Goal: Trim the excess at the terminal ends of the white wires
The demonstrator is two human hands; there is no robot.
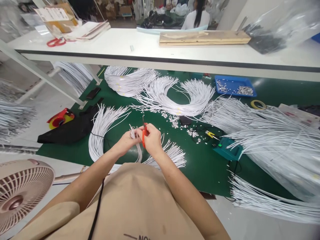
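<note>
My left hand (127,141) is closed around a few white wires (134,132), whose ends stick up past the fingers. Close against it, my right hand (153,138) grips a pair of scissors with orange handles (143,139); the dark blades point away from me. A loop of the held wires hangs below both hands. Around them on the green table curves a bundle of white wires (96,143), its near part hidden by my body. Small pale pieces (174,120) lie scattered beyond my right hand.
More wire bundles (172,96) lie at the back and a large wire pile (280,143) at the right. A blue tray (235,93) holds small metal parts. A teal device (228,148) stands right of my hands. A white shelf (125,55) crosses behind; a fan (25,193) stands left.
</note>
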